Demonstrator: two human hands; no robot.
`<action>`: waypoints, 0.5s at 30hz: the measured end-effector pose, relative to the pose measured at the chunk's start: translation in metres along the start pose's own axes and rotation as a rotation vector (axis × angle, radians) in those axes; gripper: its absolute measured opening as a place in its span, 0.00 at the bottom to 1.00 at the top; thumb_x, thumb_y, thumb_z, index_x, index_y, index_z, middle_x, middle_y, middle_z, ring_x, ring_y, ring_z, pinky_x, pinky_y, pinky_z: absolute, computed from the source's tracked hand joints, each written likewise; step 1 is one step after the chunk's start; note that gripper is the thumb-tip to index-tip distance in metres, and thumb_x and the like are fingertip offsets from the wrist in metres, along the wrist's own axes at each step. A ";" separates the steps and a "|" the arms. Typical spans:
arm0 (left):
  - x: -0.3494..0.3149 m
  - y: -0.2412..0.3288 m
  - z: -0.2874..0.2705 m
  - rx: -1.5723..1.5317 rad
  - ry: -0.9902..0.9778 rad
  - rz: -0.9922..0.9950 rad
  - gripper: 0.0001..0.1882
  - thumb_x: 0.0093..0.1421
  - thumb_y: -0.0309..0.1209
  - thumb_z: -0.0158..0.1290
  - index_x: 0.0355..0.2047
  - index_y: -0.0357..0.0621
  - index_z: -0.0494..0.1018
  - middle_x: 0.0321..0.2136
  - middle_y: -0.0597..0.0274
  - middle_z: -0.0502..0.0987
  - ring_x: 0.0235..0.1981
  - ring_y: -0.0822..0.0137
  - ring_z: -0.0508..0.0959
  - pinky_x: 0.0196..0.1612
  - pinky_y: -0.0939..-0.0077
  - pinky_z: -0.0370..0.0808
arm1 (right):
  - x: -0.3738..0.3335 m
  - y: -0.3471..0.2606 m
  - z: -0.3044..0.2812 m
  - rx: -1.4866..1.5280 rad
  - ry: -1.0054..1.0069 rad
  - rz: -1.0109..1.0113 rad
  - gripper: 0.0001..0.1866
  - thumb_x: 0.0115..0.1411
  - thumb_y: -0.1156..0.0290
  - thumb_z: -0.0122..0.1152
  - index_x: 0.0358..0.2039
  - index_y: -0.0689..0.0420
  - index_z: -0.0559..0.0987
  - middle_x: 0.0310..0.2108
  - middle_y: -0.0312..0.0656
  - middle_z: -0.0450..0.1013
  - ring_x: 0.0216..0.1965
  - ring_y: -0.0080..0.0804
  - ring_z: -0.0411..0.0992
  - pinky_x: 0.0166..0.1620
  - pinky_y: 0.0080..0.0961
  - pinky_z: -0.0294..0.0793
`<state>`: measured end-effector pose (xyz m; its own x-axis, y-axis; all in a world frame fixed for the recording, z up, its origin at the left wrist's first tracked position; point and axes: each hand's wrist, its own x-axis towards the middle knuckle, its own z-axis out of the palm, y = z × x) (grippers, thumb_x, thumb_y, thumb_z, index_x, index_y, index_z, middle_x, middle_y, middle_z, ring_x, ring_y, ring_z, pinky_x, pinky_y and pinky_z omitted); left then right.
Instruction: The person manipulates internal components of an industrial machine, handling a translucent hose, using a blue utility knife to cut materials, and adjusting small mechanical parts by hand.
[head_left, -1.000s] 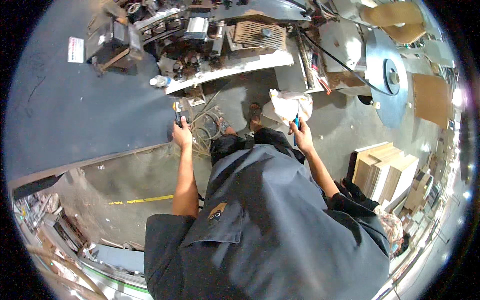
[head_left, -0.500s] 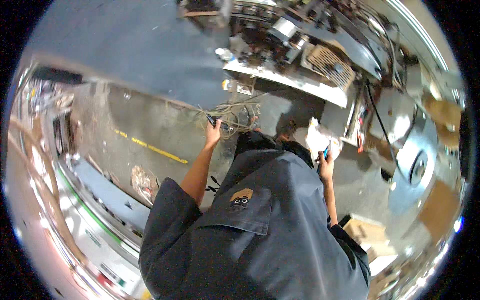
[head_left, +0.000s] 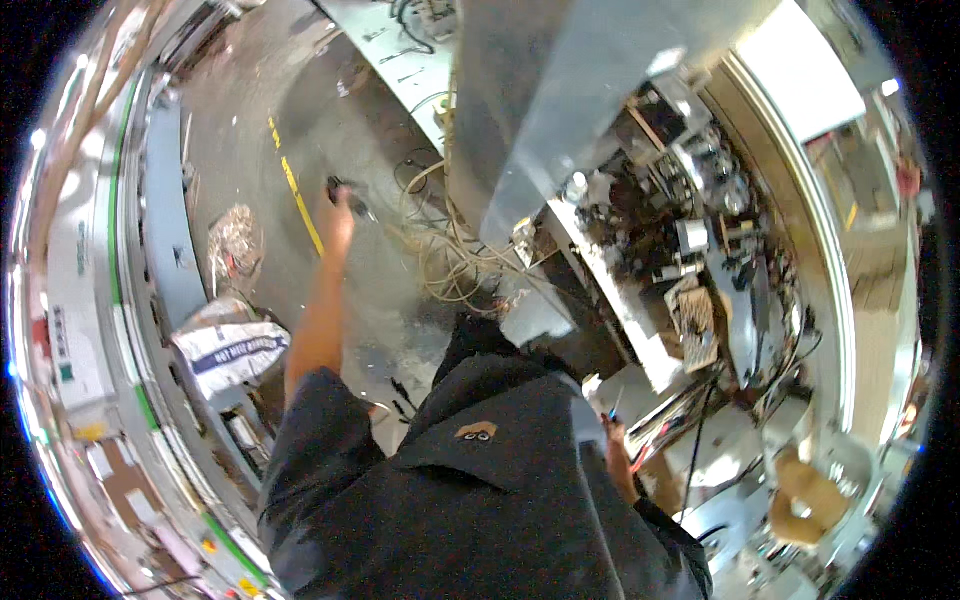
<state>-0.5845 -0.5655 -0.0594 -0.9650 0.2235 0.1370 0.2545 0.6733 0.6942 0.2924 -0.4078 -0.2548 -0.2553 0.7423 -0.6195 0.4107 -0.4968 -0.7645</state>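
My left hand [head_left: 341, 212] is stretched out over the concrete floor, closed on a small black tool [head_left: 336, 187]. A thin, smeared metallic part sticks out beside it; its exact kind is blurred. Close by on the right lies a tangle of pale cable or hose [head_left: 452, 262] on the floor. My right hand [head_left: 615, 436] is low at my right side, with its fingers wrapped round a thin blue tool [head_left: 614, 413] that points upward. Most of that tool is hidden in the hand, so I cannot tell its kind.
A large grey panel [head_left: 560, 130] juts in ahead. Along the right runs a white-edged bench [head_left: 618, 312] crowded with metal parts. On the left are a printed sack [head_left: 235, 355], a clear bag of scraps [head_left: 236, 243] and a yellow floor line [head_left: 297, 196].
My view has turned toward the right, and the bench has swung round nearer. My left arm now reaches farther out, away from the cable tangle. Both hands keep their tools.
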 end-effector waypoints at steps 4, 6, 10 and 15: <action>0.104 0.089 -0.100 -0.203 0.490 0.267 0.23 0.69 0.44 0.57 0.54 0.37 0.74 0.44 0.45 0.82 0.44 0.46 0.82 0.49 0.57 0.76 | 0.001 -0.038 0.017 0.050 -0.134 0.106 0.13 0.64 0.66 0.67 0.46 0.56 0.76 0.36 0.40 0.78 0.29 0.32 0.77 0.29 0.29 0.78; 0.137 0.121 -0.131 -0.209 0.531 0.296 0.21 0.70 0.43 0.57 0.54 0.40 0.75 0.39 0.47 0.83 0.39 0.51 0.83 0.43 0.60 0.77 | 0.008 -0.083 0.039 -0.166 0.023 0.256 0.14 0.66 0.64 0.66 0.46 0.58 0.74 0.26 0.39 0.76 0.21 0.30 0.75 0.26 0.30 0.78; 0.164 0.129 -0.109 -0.286 0.406 0.472 0.21 0.70 0.43 0.58 0.54 0.39 0.74 0.35 0.50 0.84 0.33 0.61 0.83 0.37 0.64 0.77 | -0.002 -0.146 0.070 -0.192 -0.027 0.169 0.17 0.66 0.61 0.64 0.44 0.64 0.77 0.30 0.42 0.76 0.27 0.32 0.76 0.33 0.31 0.75; 0.136 0.173 -0.027 -0.789 -0.040 0.268 0.13 0.75 0.35 0.50 0.51 0.36 0.70 0.34 0.62 0.82 0.34 0.74 0.78 0.42 0.78 0.74 | -0.001 -0.159 0.073 -0.250 -0.040 -0.027 0.18 0.68 0.59 0.63 0.43 0.65 0.77 0.28 0.43 0.76 0.25 0.31 0.77 0.31 0.29 0.78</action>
<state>-0.6737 -0.4373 0.0988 -0.8713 0.3404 0.3536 0.3423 -0.0947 0.9348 0.1634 -0.3621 -0.1458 -0.3012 0.7332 -0.6097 0.6055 -0.3469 -0.7163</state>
